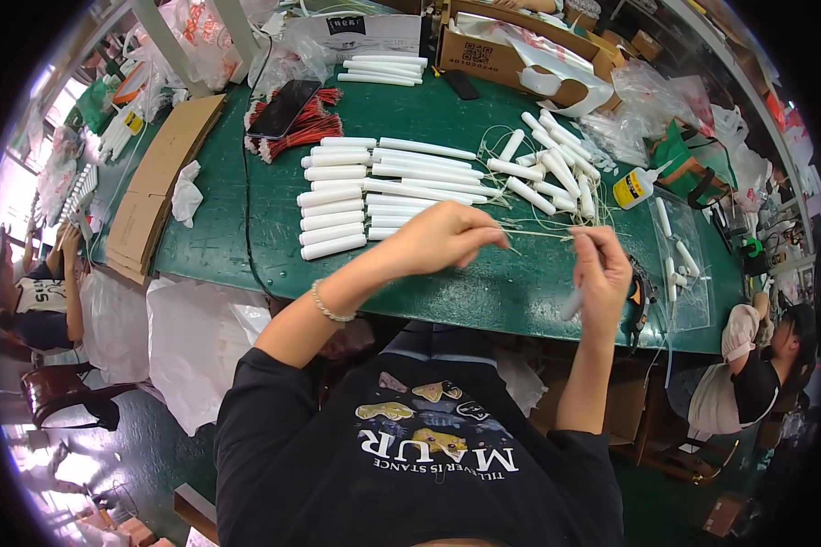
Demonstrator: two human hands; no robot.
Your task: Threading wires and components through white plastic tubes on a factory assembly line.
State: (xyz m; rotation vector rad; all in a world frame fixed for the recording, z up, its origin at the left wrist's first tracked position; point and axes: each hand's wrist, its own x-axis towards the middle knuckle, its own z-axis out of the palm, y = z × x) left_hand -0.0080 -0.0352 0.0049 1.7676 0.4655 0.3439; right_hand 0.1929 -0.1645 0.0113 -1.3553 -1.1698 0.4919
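Note:
My left hand (452,237) is closed in a pinch at the ends of thin pale cords (543,232) above the table's near side. Those cords stretch across to my right hand (602,260), whose thumb and forefinger pinch them. A white tube (571,306) pokes out below the curled fingers of that same hand. Just beyond my left hand lie rows of white tubes (331,221), short ones at the left and longer ones (426,170) beside them. Farther right, a loose heap of white tubes (556,155) has cords tangled around it.
On the green table (274,210) are a phone (285,108) over red wire bundles (310,137), a yellow-labelled glue bottle (636,187), black-handled pliers (641,296) and a clear bag with tubes (689,273). Flattened cardboard (160,191) lies left; an open carton (520,59) stands behind. People sit at both sides.

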